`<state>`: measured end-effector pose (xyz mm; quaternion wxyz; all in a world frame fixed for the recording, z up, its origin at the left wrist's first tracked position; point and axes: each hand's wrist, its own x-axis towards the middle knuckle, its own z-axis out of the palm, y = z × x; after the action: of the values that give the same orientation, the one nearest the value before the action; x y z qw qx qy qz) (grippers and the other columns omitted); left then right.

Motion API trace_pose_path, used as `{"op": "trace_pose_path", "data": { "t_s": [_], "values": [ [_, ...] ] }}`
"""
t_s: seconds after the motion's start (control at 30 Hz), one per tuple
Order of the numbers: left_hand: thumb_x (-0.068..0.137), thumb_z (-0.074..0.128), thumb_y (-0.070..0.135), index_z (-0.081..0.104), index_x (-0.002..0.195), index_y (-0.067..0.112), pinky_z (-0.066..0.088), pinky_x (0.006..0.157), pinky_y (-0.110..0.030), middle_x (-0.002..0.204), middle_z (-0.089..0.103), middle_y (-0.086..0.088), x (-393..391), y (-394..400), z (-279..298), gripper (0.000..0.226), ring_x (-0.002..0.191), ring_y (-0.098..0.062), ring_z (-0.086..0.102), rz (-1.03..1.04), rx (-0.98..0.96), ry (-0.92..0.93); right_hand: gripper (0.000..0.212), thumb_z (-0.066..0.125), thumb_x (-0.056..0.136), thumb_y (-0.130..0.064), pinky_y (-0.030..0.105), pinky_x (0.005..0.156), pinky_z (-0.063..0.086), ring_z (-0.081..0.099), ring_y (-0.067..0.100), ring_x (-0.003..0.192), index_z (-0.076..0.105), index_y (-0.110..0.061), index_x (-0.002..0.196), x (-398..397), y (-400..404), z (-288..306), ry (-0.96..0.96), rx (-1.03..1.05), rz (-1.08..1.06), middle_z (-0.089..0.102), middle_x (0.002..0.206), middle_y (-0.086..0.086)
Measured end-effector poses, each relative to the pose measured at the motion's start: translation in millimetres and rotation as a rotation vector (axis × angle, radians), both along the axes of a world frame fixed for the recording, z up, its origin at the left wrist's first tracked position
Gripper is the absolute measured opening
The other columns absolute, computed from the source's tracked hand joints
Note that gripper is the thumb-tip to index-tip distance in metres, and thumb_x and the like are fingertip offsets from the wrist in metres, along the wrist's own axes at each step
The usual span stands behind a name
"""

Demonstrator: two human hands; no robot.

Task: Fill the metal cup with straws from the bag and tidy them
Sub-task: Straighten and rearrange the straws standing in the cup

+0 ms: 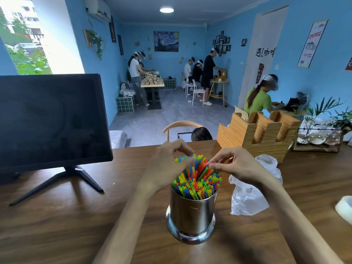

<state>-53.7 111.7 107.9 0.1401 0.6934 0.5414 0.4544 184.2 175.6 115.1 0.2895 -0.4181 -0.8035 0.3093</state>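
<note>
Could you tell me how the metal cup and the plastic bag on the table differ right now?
The metal cup stands upright and rigid, while the plastic bag lies crumpled and slack to its right. The cup is shiny and opaque; the bag is thin and translucent white. The cup is packed with coloured straws, which the left hand and right hand finger at the tips; no straws show in the bag, and no hand touches it. Both rest on the wooden table.

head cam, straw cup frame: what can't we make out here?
- Plastic bag: crumpled and partly behind the right hand; any straws left inside can't be told.
- Straws: far tips hidden by the left hand and the right hand's fingers.
- Metal cup: inside hidden by straws.
- White object: cut off by right edge.
</note>
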Motion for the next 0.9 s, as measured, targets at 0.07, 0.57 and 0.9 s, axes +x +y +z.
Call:
{"op": "trace_pose_path", "data": {
  "t_s": [0.07,0.57,0.9],
  "values": [
    [0.087,0.076,0.045,0.066,0.09,0.044,0.049,0.088,-0.028,0.1,0.064,0.032,-1,1,-3,0.01,0.104,0.006,0.056,-0.008,-0.052,0.085,0.004,0.083,0.082,-0.03,0.018,0.068,0.048,0.063,0.006,0.081,0.08,-0.029,0.082,-2,0,0,-0.017,0.042,-0.012,0.073,0.088,-0.008],
    [0.093,0.066,0.053,0.075,0.108,0.048,0.04,0.1,-0.033,0.111,0.065,0.024,12,12,9,0.018,0.119,-0.002,0.052,-0.102,-0.122,0.063,0.009,0.059,0.102,-0.02,0.019,0.062,0.051,0.068,0.011,0.069,0.058,-0.013,0.096,-44,-19,86,0.51,0.397,0.091,0.078,0.086,-0.004],
    [0.067,0.08,0.044,0.084,0.079,0.033,0.053,0.073,-0.014,0.08,0.078,0.005,-13,-8,30,0.017,0.078,-0.002,0.069,-0.092,0.142,-0.854,0.014,0.053,0.106,-0.018,0.022,0.057,0.046,0.068,0.014,0.067,0.059,-0.019,0.094,-39,-9,90,0.884,0.381,-0.076,0.077,0.079,-0.006]
  ]
}}
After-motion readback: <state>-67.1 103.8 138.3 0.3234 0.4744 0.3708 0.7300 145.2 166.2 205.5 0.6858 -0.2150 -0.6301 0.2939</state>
